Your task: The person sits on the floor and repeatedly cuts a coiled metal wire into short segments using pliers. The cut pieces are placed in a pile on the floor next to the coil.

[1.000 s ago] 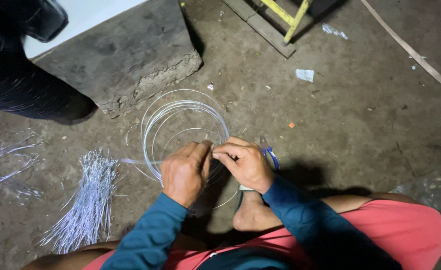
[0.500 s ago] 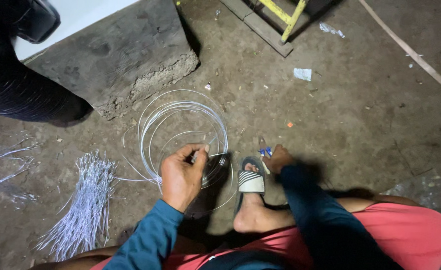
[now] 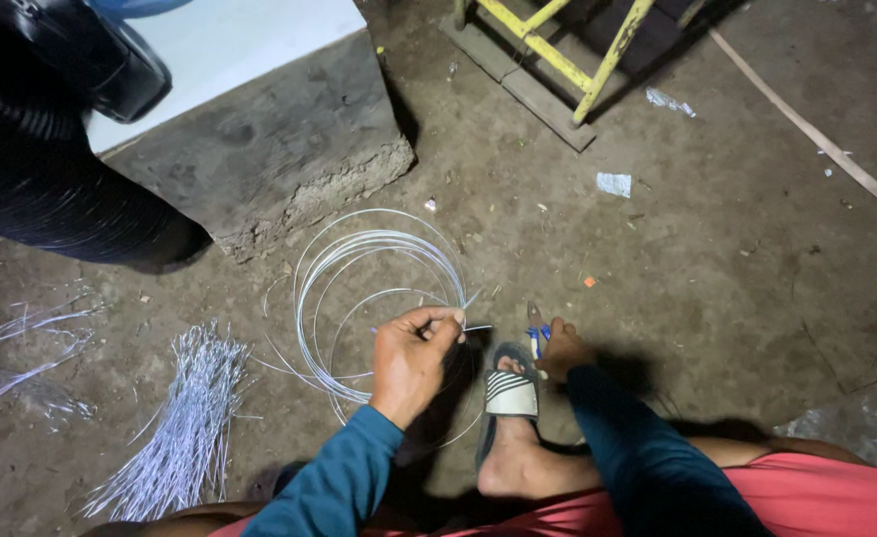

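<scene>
Here, one wire coil lies on the dirt floor. The left hand pinches its strand at the near rim. The right hand grips one pair of blue-handled pliers beside one sandalled foot. One cut-wire bundle lies left; open floor right.

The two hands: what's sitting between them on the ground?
In the head view, a foot in a striped sandal lies between the left hand, pinching wire, and the right hand on blue-handled pliers.

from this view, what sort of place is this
Likely a rough workshop or building-site floor: bare dirt ground, a wire coil beside a pile of cut wire, and a crumbling concrete block.
</scene>
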